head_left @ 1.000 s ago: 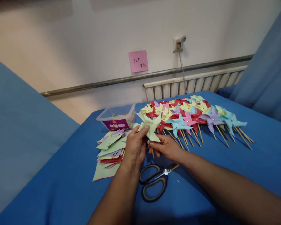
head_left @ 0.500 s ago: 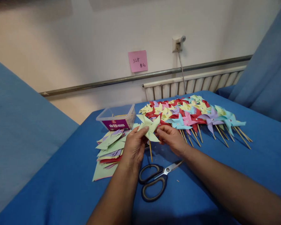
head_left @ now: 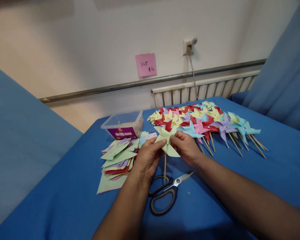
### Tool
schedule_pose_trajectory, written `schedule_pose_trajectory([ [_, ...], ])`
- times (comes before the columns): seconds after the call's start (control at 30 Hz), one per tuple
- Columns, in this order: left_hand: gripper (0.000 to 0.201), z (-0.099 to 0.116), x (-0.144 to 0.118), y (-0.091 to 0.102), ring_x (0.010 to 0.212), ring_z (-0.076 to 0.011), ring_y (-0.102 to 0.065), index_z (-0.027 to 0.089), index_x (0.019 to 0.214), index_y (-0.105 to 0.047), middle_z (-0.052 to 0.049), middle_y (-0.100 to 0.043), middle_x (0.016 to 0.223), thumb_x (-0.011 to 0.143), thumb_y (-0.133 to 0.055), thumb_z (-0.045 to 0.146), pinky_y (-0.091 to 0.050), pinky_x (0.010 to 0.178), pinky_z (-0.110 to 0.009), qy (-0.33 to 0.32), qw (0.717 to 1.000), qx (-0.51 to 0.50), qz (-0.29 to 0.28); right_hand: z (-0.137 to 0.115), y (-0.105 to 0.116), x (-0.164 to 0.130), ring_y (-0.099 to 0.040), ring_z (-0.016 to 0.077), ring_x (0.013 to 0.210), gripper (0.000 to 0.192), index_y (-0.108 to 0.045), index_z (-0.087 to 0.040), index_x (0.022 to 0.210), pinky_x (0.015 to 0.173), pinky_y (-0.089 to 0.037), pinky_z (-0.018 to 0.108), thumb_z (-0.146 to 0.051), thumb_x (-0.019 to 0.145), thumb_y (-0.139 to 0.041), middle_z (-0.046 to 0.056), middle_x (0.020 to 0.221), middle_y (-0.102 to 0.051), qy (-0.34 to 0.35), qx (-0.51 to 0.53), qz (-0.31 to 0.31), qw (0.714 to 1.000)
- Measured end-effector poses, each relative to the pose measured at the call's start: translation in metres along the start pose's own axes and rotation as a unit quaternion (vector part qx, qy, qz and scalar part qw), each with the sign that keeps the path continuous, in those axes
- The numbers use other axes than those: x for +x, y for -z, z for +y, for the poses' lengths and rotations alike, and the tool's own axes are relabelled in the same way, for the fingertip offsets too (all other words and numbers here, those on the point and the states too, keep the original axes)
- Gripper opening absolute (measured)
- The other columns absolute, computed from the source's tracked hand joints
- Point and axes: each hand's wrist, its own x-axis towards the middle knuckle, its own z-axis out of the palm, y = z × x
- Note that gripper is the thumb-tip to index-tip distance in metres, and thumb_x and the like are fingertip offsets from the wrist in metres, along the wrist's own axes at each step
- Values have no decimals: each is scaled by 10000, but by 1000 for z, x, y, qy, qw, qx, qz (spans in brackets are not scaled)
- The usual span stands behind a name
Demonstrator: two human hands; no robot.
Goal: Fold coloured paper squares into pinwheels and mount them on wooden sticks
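Observation:
A pale green paper pinwheel point(head_left: 173, 151) on a thin wooden stick point(head_left: 165, 165) is held up between both hands. My left hand point(head_left: 150, 156) is closed on its left side, thumb pressed near the centre. On the right side, my right hand point(head_left: 186, 146) pinches one of the blades. The thumbs hide the middle of the pinwheel, and the fingers behind the paper are partly hidden. Below the stick lies a pair of scissors point(head_left: 175, 186) with dark handles, blades pointing right.
Finished pinwheels point(head_left: 223, 126) in several colours lie in rows at the back right, sticks toward me. A stack of cut paper point(head_left: 120, 156) sits left of my hands. Behind it stands a clear plastic box point(head_left: 110, 124) with a purple label. The blue-covered table point(head_left: 72, 180) meets a wall with a radiator point(head_left: 210, 88).
The pinwheel and my left hand have moved slightly right and down. My right hand has come in closer, from the blade's edge to a pinch near the pinwheel's centre.

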Motion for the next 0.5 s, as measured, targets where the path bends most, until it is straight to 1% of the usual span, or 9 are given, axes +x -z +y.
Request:
schedule_pose_trajectory([
  [0.1, 349, 2, 0, 1, 658, -160, -673, 118, 930, -735, -74, -751, 811, 608, -850, 185, -534, 658, -255, -17, 999, 0, 31, -5, 0, -1, -442, 74, 499, 381, -627, -189, 764, 486, -319, 221, -541, 744, -772, -42, 617, -582, 0, 7, 8, 1000],
  [0.17, 346, 3, 0, 1, 628, -149, -659, 126, 923, -734, -61, -743, 777, 604, -855, 185, -524, 638, -250, -24, 998, 8, 49, -9, -1, -1, -443, 71, 496, 393, -620, -186, 753, 481, -318, 220, -551, 746, -766, -37, 621, -581, 1, 2, 20, 1000],
  [0.33, 322, 4, 0, 3, 625, -158, -655, 127, 894, -745, -78, -744, 781, 607, -855, 225, -507, 627, -262, -14, 998, 40, 37, -11, -1, 2, -416, 64, 465, 425, -575, -186, 687, 460, -295, 217, -535, 683, -817, -54, 564, -536, 11, -19, 59, 998],
  [0.43, 304, 3, 0, 4, 623, -144, -646, 133, 870, -748, -68, -740, 780, 600, -852, 227, -491, 616, -243, -8, 998, 52, 40, -9, 2, 4, -405, 61, 463, 421, -580, -186, 694, 456, -296, 215, -550, 712, -790, -53, 573, -532, 21, -15, 67, 997],
  [0.5, 314, 3, 0, 3, 617, -143, -643, 130, 872, -746, -67, -738, 774, 592, -851, 225, -491, 616, -244, -5, 998, 57, 40, -10, 3, 4, -433, 70, 495, 398, -606, -192, 742, 479, -335, 218, -560, 747, -756, -39, 627, -562, 31, -14, 72, 997],
])
